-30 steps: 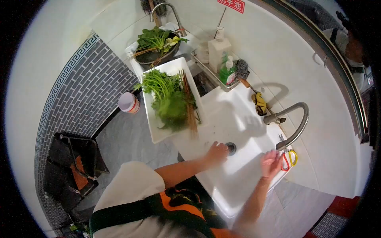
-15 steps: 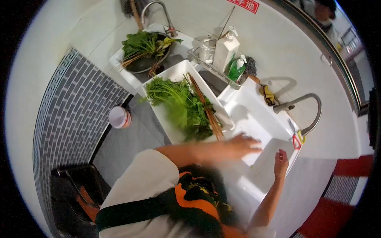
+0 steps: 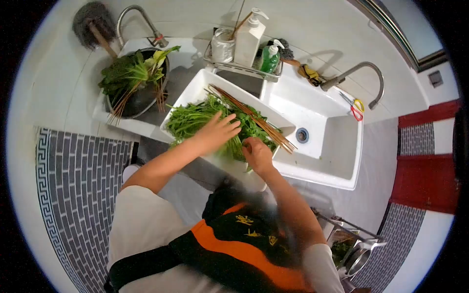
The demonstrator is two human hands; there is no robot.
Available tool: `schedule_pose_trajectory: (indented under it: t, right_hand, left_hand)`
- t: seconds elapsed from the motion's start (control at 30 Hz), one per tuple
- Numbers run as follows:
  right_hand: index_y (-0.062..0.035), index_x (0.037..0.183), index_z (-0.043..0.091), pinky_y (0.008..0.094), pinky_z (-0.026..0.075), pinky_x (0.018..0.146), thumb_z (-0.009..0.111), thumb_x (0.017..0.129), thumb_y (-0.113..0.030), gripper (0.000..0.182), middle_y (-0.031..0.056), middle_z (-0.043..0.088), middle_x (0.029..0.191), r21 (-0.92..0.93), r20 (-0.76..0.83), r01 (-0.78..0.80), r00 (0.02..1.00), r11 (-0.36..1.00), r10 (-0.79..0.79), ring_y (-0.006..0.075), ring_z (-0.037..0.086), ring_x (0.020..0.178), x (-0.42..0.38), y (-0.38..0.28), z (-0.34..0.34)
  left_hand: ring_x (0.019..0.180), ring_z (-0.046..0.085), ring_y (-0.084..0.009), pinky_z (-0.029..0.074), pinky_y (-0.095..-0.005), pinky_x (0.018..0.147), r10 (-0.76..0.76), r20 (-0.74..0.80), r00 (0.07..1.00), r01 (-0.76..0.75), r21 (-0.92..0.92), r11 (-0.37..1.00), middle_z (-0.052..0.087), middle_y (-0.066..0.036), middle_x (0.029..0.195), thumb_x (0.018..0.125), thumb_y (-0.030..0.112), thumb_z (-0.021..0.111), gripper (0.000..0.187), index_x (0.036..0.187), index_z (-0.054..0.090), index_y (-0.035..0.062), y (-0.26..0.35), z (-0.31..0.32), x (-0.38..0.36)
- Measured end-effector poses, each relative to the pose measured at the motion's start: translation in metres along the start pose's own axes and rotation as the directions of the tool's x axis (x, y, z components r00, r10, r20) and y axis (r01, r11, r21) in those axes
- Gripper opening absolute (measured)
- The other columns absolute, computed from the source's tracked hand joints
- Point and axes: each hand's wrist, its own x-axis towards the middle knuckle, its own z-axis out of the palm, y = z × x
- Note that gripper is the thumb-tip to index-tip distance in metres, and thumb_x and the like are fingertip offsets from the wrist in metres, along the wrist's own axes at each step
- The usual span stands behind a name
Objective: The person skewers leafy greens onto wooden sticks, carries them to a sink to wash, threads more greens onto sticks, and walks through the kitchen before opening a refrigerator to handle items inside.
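Leafy green herbs (image 3: 188, 119) lie in a white rectangular basin (image 3: 181, 100), with a bundle of thin brown sticks (image 3: 254, 117) resting lengthwise along its right side. Over the middle of the herbs is my left hand (image 3: 217, 133), palm down with its fingers spread. My right hand (image 3: 258, 152) is at the basin's near right part, its fingers curled together against the greens; what they pinch, if anything, is too small to make out.
Right of the basin is a white sink (image 3: 320, 132) with a curved tap (image 3: 373, 73) and red-yellow scissors (image 3: 356, 108). A pot (image 3: 141, 105) holding leafy greens stands at the left. Pump bottles (image 3: 249, 41) and a jar (image 3: 223, 46) sit on a rack behind.
Both hands have moved left from over the white sink to the herbs in the basin. My right fingers have closed. The camera view has shifted, and the sink's drain now shows.
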Motion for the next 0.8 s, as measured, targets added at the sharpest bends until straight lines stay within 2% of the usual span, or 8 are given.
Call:
schedule_pose_trajectory:
  t: [0.2, 0.4, 0.43, 0.47, 0.6, 0.63, 0.67, 0.8]
  right_hand:
    - [-0.0073, 0.077, 0.049, 0.0381, 0.042, 0.055, 0.055, 0.071, -0.017, 0.013, 0.011, 0.052, 0.073, -0.005, -0.277, -0.227, 0.936, 0.974, 0.217, 0.0301, 0.053, 0.065, -0.042, 0.006, -0.017]
    - [-0.0011, 0.087, 0.05, 0.0322, 0.044, 0.057, 0.056, 0.073, -0.022, 0.026, 0.0112, 0.055, 0.079, 0.05, 0.104, -0.661, 0.749, 0.749, 0.654, 0.0225, 0.055, 0.065, -0.098, 0.045, -0.006]
    - [0.0008, 0.092, 0.049, 0.0319, 0.044, 0.059, 0.056, 0.072, -0.021, 0.03, 0.0109, 0.055, 0.081, 0.508, 0.364, -0.742, 0.644, 0.437, 0.673, 0.0213, 0.055, 0.069, -0.099, 0.048, -0.001]
    - [0.0027, 0.097, 0.048, 0.0315, 0.045, 0.06, 0.056, 0.072, -0.02, 0.034, 0.0107, 0.055, 0.084, 0.735, 0.599, -0.674, 0.602, -0.066, 0.528, 0.02, 0.055, 0.074, -0.097, 0.05, 0.003]
    - [0.0044, 0.102, 0.046, 0.0307, 0.043, 0.062, 0.054, 0.072, -0.015, 0.038, 0.0099, 0.054, 0.086, 0.782, 0.604, -0.598, 0.654, -0.177, 0.455, 0.0192, 0.052, 0.078, -0.097, 0.06, 0.026]
    - [0.0047, 0.103, 0.045, 0.0298, 0.042, 0.064, 0.052, 0.071, -0.013, 0.037, 0.0099, 0.054, 0.086, 0.766, 0.576, -0.64, 0.644, -0.057, 0.504, 0.0188, 0.051, 0.078, -0.098, 0.059, 0.028]
    - [0.0051, 0.103, 0.045, 0.0289, 0.041, 0.066, 0.05, 0.071, -0.01, 0.036, 0.0099, 0.054, 0.086, 0.732, 0.542, -0.678, 0.635, 0.062, 0.55, 0.0184, 0.05, 0.078, -0.1, 0.056, 0.029]
    - [0.0064, 0.099, 0.047, 0.0274, 0.04, 0.068, 0.047, 0.066, -0.003, 0.034, 0.0104, 0.053, 0.084, 0.78, 0.487, -0.626, 0.633, 0.028, 0.602, 0.018, 0.049, 0.074, -0.124, 0.028, 0.016]
  left_hand:
    - [0.119, 0.019, -0.0259, 0.006, -0.0481, 0.099, 0.04, 0.087, 0.995, -0.032, -0.09, 0.995, 0.037, -0.011, 0.114, 0.058, 0.015, 0.062, 0.045, 0.1, 0.048, 0.0063, 0.001, 0.008, 0.01]
    - [0.118, 0.021, -0.0271, 0.004, -0.0508, 0.098, 0.136, -0.015, 0.991, -0.136, -0.232, 0.963, 0.037, -0.012, 0.115, 0.054, 0.016, 0.061, 0.052, 0.103, 0.047, 0.0091, -0.016, -0.006, 0.011]
    - [0.118, 0.021, -0.0271, 0.004, -0.0508, 0.098, 0.149, -0.01, 0.989, -0.147, -0.228, 0.962, 0.037, -0.012, 0.115, 0.054, 0.016, 0.061, 0.052, 0.103, 0.047, 0.0091, -0.017, -0.007, 0.013]
    - [0.118, 0.021, -0.0267, 0.003, -0.051, 0.098, 0.155, 0.022, 0.988, -0.149, -0.171, 0.974, 0.037, -0.011, 0.116, 0.054, 0.017, 0.062, 0.056, 0.107, 0.045, 0.0111, -0.019, -0.009, 0.015]
    - [0.118, 0.022, -0.0251, 0.002, -0.0534, 0.097, 0.147, 0.172, 0.974, -0.157, 0.044, 0.987, 0.039, -0.009, 0.113, 0.054, 0.022, 0.066, 0.063, 0.112, 0.043, 0.0155, -0.022, 0.002, 0.015]
    - [0.118, 0.022, -0.025, 0.002, -0.0542, 0.097, 0.123, 0.224, 0.967, -0.143, 0.075, 0.987, 0.04, -0.009, 0.111, 0.055, 0.022, 0.066, 0.062, 0.112, 0.043, 0.0155, -0.022, 0.004, 0.016]
    - [0.115, 0.027, -0.0247, 0.003, -0.0558, 0.096, 0.139, 0.15, 0.979, -0.147, 0.045, 0.988, 0.043, -0.009, 0.103, 0.06, 0.015, 0.063, 0.05, 0.107, 0.046, 0.0143, -0.02, 0.006, 0.016]
    - [0.106, 0.037, -0.0236, 0.008, -0.0577, 0.095, 0.167, 0.068, 0.984, -0.167, -0.005, 0.986, 0.045, -0.011, 0.089, 0.064, 0.003, 0.055, 0.028, 0.091, 0.049, 0.0097, -0.007, 0.003, 0.018]
